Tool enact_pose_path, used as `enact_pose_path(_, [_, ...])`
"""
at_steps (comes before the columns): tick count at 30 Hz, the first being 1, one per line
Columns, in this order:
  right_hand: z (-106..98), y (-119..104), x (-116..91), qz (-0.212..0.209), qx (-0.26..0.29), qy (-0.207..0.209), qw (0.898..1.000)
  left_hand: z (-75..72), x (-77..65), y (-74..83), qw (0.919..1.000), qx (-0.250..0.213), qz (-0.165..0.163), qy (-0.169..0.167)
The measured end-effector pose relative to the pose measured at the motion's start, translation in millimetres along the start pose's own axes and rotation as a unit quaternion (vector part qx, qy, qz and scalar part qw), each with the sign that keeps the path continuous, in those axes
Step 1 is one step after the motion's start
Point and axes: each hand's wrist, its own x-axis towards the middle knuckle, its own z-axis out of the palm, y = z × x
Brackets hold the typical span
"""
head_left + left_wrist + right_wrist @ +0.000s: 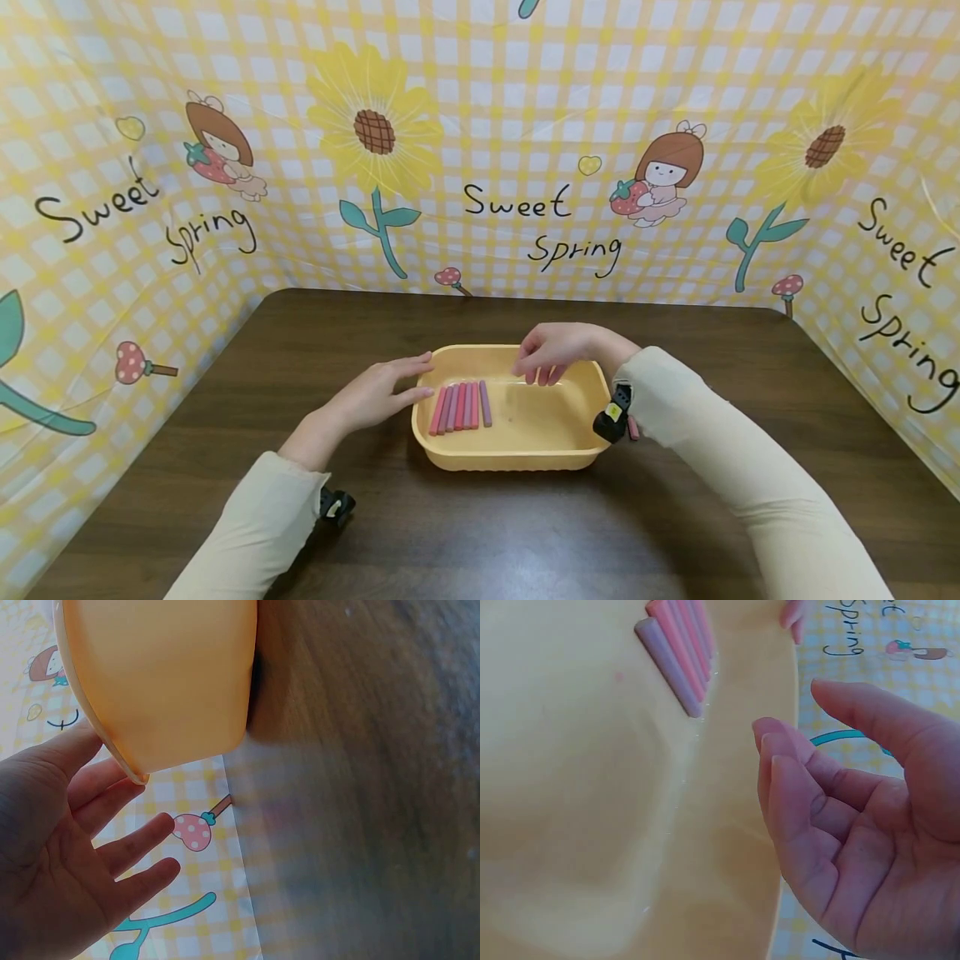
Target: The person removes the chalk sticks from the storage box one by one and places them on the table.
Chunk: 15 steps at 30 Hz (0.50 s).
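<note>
A row of several pink and purple sticks that look like chalk (459,408) lies at the left end of a yellow plastic basin (525,458). One purple stick (485,404) sits slightly apart at the row's right side. My left hand (378,392) is at the basin's left rim, fingers extended and touching it; the left wrist view shows the thumb and fingertips against the rim (120,759). Over the basin's back right part hovers my right hand (562,350), fingers loosely bent. In the right wrist view a gap shows between its thumb and fingers, with nothing held.
On the dark wooden table (480,533), a pink stick (633,428) lies just right of the basin, partly hidden by the right wrist camera (613,414). A yellow checked cloth (510,100) with printed flowers stands around the table's back and sides.
</note>
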Motion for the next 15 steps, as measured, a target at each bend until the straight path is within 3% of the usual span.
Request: enact_pose_path(15, [10, -1, 25, 0.017, -0.006, -0.025, 1.000, -0.6, 0.1, 0.6, 1.0000, -0.003, 0.000, 0.000])
